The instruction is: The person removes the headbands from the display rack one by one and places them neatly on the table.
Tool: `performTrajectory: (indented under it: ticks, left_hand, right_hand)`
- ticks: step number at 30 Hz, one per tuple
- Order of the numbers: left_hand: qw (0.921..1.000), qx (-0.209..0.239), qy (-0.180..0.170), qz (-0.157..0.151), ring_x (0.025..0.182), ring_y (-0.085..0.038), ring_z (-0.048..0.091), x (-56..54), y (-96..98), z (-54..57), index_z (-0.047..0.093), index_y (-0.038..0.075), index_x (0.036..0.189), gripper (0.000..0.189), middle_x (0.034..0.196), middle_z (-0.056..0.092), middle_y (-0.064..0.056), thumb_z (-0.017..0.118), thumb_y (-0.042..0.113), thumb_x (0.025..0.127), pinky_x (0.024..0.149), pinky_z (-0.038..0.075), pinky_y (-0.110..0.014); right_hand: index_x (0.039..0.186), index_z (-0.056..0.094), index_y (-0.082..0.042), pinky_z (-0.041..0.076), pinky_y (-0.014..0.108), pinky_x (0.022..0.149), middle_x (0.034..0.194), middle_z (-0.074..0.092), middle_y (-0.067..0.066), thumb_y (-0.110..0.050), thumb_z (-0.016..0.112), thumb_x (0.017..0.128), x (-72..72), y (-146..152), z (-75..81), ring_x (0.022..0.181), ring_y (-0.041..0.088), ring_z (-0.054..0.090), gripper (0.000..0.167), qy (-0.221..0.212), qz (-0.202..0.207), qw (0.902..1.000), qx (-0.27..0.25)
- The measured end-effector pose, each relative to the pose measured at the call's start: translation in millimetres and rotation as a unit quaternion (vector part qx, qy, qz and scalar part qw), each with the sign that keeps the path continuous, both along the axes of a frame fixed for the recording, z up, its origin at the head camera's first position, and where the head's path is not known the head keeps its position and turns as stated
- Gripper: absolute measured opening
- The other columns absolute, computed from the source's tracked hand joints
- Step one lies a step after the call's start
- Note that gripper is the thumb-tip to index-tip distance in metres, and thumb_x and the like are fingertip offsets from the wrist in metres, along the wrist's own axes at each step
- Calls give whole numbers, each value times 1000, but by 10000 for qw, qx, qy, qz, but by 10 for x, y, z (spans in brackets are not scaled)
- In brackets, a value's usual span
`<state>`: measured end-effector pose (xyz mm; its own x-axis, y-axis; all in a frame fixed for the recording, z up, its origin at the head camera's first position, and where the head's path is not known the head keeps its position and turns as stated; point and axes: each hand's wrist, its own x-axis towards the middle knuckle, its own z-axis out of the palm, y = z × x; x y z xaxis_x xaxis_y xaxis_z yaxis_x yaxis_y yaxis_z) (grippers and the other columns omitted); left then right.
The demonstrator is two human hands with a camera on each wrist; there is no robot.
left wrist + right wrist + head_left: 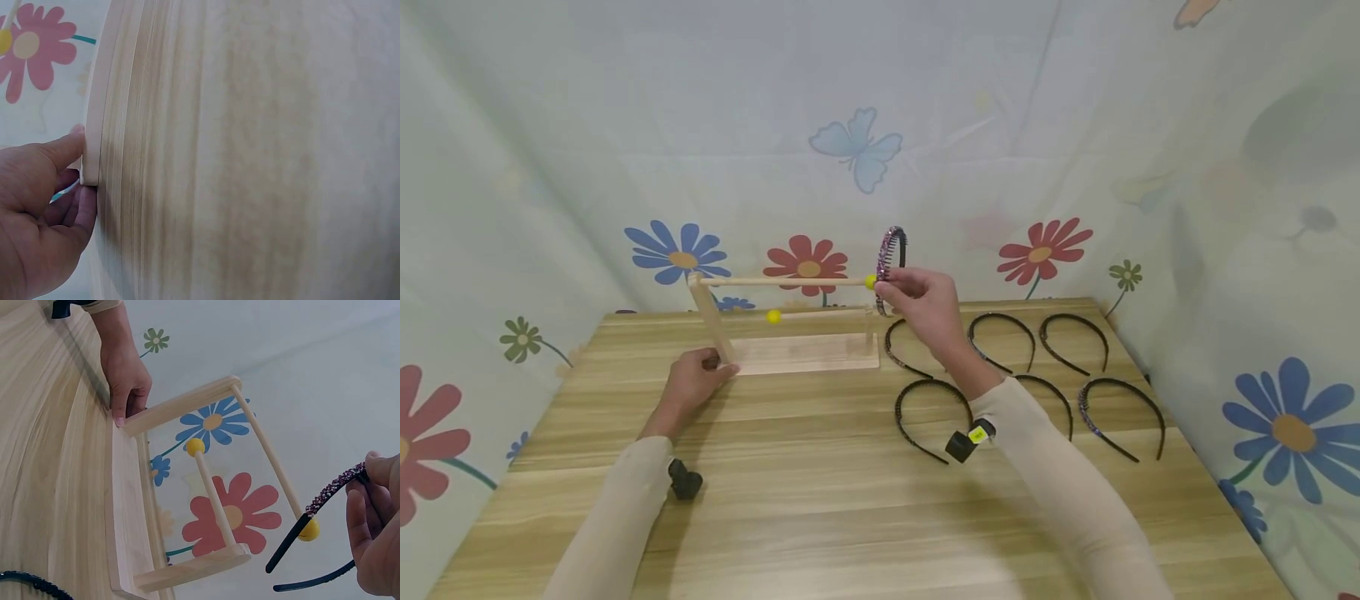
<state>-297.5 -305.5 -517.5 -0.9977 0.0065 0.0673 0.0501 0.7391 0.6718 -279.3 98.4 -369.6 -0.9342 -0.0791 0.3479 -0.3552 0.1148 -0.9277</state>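
Note:
My right hand pinches a black toothed headband with a band of pink and purple glitter, held upright between thumb and fingers. In the right wrist view its open ends point toward the stand, and one arm overlaps the yellow ball at the tip of the upper rod. The light wooden stand has two uprights, each bearing a rod with a yellow ball tip; the lower rod's ball points left. At the base's left end, my left hand grips the board's corner between thumb and fingers.
Several more black headbands lie on the wood-grain table to the right, including one with a glittery side and a plain-looking one under the right forearm. A flower-patterned cloth hangs behind and at both sides.

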Motion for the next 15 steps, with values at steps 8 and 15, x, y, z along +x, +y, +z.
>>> performTrajectory:
  ticks: [8, 15]
  left_hand:
    - [9999, 84, -82, 2, 115, -43, 63, -4, -9, 0, 60, -11, 132, 50, 127, 65, -32, 70, 26, 99, 92, 52, -53]
    - [9999, 91, -105, 17, 114, -41, 64, 9, 11, 16, 60, -11, 132, 51, 126, 65, -32, 70, 26, 98, 91, 52, -51]
  right_hand:
    - [114, 76, -5, 59, 27, 77, 100, 77, 8, -27, 82, 89, 118, 16, -68, 88, 14, 72, 34, -225, -76, 9997, 46]
    - [113, 76, -2, 60, 28, 75, 98, 78, 10, -22, 82, 89, 208, -26, -181, 85, 14, 73, 32, -192, 17, 9998, -55]
